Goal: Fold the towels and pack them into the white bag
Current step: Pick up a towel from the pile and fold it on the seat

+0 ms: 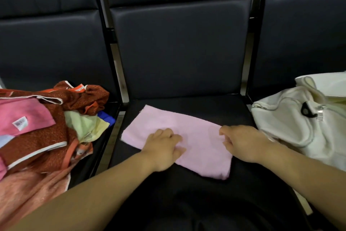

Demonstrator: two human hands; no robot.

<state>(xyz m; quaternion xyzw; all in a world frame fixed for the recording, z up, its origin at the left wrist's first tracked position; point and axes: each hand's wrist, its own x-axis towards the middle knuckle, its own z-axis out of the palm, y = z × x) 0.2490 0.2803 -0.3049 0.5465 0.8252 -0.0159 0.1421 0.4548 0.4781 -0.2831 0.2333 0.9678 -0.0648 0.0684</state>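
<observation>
Now left hand (pixel 162 148) and right hand (pixel 243 142) rest loose-fingered on one pink towel (pixel 198 137), between cloth pile (pixel 46 131) and one white bag (pixel 288 124).

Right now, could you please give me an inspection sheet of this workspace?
Surface: dark padded middle seat, holding one towel.
Job's things: light pink towel folded flat on it; white bag on the right seat; heap of cloths on the left seat, with a rust-red patterned cloth near the top.
Clutter: blue object, mostly hidden beside the heap.
Hands: left hand rests flat on the towel; right hand touches its right part, grip blurred.
Cables: nothing seen.
Surroundings: dark seat backs.
</observation>
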